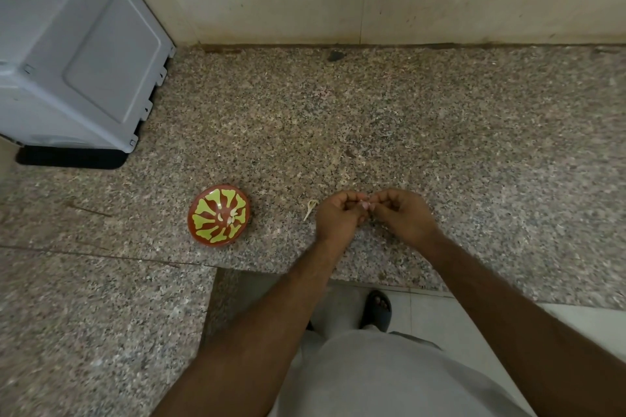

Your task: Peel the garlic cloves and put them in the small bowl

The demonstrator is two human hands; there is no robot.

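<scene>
Both forearms are reaching out over the speckled stone worktop [440, 132], meeting at a garlic clove [364, 204]. Left hand [337, 215] and right hand [403, 213] are each pinching it with curled fingers, just above the worktop's front edge. A strip of peel [310, 208] is lying beside the left hand. Farther left, the small bowl [219, 219] is holding a few peeled cloves [229, 216].

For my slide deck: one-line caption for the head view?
Both hands pinch a garlic clove beside the bowl.
</scene>
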